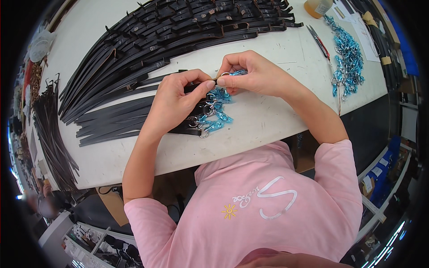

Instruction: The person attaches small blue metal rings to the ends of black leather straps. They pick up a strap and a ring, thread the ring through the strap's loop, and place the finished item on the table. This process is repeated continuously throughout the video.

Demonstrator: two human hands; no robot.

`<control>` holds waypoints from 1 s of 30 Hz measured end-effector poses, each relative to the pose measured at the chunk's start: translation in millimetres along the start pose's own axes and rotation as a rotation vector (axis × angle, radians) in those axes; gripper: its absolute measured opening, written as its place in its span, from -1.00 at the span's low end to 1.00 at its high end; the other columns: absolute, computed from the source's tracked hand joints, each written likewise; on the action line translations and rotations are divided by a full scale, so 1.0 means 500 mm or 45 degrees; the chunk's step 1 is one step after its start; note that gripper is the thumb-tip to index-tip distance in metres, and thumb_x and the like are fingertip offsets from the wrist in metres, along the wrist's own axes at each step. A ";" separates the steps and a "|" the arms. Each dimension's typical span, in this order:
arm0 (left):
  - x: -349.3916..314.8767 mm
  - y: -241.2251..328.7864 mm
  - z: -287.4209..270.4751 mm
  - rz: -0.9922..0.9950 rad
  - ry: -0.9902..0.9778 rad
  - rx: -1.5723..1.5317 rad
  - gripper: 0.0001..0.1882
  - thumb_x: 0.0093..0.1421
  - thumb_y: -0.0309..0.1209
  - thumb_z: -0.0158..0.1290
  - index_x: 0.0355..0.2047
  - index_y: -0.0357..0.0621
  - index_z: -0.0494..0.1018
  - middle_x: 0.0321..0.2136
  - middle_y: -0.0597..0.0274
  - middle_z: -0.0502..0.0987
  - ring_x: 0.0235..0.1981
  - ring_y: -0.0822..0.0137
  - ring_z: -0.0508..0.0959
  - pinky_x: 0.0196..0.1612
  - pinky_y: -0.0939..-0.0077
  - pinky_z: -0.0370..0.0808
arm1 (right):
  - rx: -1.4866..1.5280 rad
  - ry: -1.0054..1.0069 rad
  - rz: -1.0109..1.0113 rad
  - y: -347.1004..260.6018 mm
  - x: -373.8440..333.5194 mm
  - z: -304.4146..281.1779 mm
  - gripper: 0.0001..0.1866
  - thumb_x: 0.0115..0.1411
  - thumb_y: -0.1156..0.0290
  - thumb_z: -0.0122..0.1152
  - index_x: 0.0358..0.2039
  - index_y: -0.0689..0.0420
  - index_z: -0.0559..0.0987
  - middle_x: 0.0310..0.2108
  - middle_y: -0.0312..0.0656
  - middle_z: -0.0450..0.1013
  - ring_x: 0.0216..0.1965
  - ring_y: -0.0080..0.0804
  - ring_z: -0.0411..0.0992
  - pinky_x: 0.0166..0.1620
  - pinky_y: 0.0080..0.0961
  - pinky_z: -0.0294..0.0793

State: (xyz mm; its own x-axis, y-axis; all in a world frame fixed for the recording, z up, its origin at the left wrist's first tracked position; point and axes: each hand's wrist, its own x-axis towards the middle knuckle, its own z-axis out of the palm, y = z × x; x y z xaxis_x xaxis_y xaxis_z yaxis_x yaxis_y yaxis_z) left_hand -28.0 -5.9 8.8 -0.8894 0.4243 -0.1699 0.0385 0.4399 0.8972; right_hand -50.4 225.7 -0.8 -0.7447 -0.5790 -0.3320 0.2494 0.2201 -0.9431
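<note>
Over the white table, my left hand (175, 96) pinches a black strap (193, 87) near its end. My right hand (252, 73) meets it there, thumb and forefinger closed on the strap's tip beside a metal ring. A snap hook in blue plastic wrap (241, 72) hangs from that ring, partly behind my right fingers. Just below my hands lies a cluster of blue-wrapped snap hooks (216, 117) with metal rings, at the ends of several straps. More flat black straps (114, 117) stretch leftward from under my left forearm.
A large spread of black straps (178, 33) covers the table's far side. Toward the right lie red-handled scissors (321, 43) and a pile of blue-wrapped hooks (347, 51). A bottle of amber liquid (316, 8) stands behind. Another strap bundle (51, 134) droops at the left edge.
</note>
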 end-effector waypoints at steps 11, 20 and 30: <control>0.004 -0.008 -0.003 0.078 -0.022 0.048 -0.79 0.33 -0.35 0.12 -0.28 -0.28 0.56 -0.52 0.14 0.61 -0.51 0.36 0.52 -0.38 0.45 0.41 | -0.021 0.053 0.007 -0.010 -0.006 0.004 -0.80 0.31 0.37 0.31 -0.24 0.25 0.57 -0.40 -0.29 0.52 -0.36 -0.62 0.52 -0.20 -0.64 0.59; 0.000 -0.012 0.012 0.055 0.097 0.127 -0.83 0.27 -0.37 0.14 -0.30 -0.23 0.59 -0.51 0.16 0.62 -0.53 0.33 0.50 -0.41 0.47 0.39 | -0.096 0.056 -0.018 -0.006 -0.005 0.011 -0.81 0.31 0.38 0.30 -0.25 0.27 0.56 -0.37 -0.28 0.53 -0.32 -0.63 0.52 -0.18 -0.64 0.60; -0.004 -0.009 -0.007 0.089 0.023 0.028 -0.80 0.29 -0.40 0.13 -0.21 -0.33 0.58 -0.48 0.11 0.63 -0.50 0.41 0.53 -0.39 0.48 0.44 | -0.080 0.043 -0.015 0.002 0.001 0.003 -0.83 0.31 0.43 0.28 -0.24 0.27 0.54 -0.33 -0.26 0.53 -0.31 -0.64 0.53 -0.15 -0.65 0.61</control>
State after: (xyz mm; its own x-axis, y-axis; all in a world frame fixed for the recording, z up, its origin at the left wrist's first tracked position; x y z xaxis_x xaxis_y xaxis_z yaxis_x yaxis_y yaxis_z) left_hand -27.8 -11.6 6.4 -0.8924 0.4400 -0.0997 0.1104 0.4273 0.8973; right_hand -49.4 224.4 -2.0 -0.7680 -0.5552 -0.3193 0.2022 0.2628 -0.9434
